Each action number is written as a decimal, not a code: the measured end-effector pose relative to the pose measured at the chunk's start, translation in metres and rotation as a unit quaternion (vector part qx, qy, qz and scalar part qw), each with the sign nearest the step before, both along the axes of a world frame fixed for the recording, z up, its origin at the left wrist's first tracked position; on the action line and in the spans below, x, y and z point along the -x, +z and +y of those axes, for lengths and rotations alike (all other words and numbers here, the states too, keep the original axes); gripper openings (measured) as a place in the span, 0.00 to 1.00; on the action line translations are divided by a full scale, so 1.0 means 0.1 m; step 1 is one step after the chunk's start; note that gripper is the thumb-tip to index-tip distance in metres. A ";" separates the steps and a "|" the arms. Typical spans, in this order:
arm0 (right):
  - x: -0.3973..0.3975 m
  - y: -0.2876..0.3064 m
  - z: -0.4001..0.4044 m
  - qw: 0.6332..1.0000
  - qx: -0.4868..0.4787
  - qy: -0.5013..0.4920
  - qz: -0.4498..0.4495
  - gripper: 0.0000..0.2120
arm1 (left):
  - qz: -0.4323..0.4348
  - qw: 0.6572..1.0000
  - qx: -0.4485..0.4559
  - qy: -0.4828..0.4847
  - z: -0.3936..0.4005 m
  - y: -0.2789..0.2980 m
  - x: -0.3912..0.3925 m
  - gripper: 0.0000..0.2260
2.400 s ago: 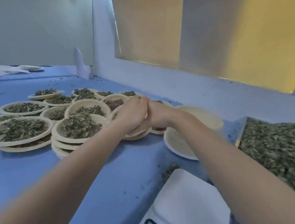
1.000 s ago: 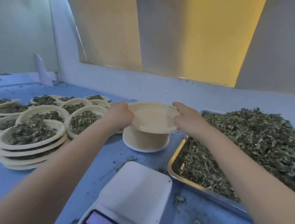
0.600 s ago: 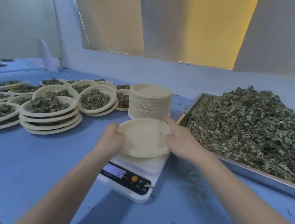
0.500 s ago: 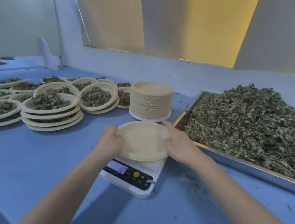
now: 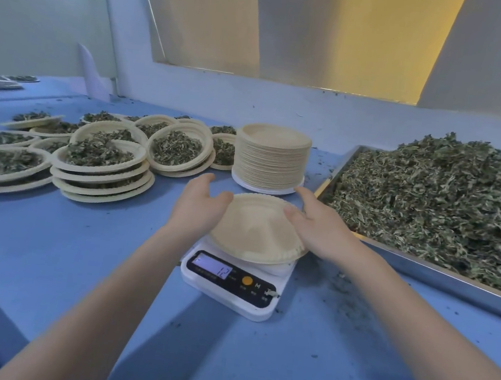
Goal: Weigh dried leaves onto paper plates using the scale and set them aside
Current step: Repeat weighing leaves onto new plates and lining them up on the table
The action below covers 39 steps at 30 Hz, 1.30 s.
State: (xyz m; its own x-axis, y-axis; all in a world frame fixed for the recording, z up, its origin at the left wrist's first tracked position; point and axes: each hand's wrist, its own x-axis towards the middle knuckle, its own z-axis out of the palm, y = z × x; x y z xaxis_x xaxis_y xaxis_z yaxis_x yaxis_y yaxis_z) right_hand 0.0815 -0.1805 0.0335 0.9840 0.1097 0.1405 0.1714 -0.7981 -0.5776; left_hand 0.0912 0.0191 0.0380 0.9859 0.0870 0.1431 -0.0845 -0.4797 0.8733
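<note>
A round, beige paper plate with a crimped rim (image 5: 257,226) sits empty on top of a white digital kitchen scale (image 5: 233,284), covering most of its weighing platform. The scale's lit display, on a black panel facing the person, reads 12, next to an orange button.

The left hand (image 5: 199,204) is at the plate's left edge, fingers straight and relaxed, the thumb resting against the rim; it grips nothing. The right hand (image 5: 317,224) lies on the plate's right side, fingers spread loosely, fingertips on the inner surface and rim, not curled round it. Both bare forearms reach in from the bottom of the view.

Just behind the plate stands a tall stack of empty beige paper plates (image 5: 271,158), resting on a white plate. To the left of the stack, many paper plates filled with dried green leaves (image 5: 100,154) are spread out, several piled on one another. To the right, a shallow metal tray (image 5: 421,268) holds a large heap of loose dried green leaves (image 5: 435,198).

Everything rests on a blue table (image 5: 64,246) scattered with leaf crumbs, mostly near the tray. Behind it runs a pale wall with yellow and grey panels.
</note>
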 end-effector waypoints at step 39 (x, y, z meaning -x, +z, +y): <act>0.20 0.28 -1.39 0.977 0.154 -0.148 -0.005 0.24 | -0.061 0.955 -0.180 -0.226 -2.21 0.26 0.05 0.20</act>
State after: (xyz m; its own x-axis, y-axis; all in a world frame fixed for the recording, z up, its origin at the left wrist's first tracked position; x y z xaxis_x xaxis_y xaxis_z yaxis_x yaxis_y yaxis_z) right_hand 0.0611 -0.3192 0.0611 0.9778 -0.1403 0.1554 -0.0882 -0.9492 -0.3019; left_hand 0.0865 -0.2015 0.0639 0.8853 -0.4199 0.1997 -0.4444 -0.6378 0.6291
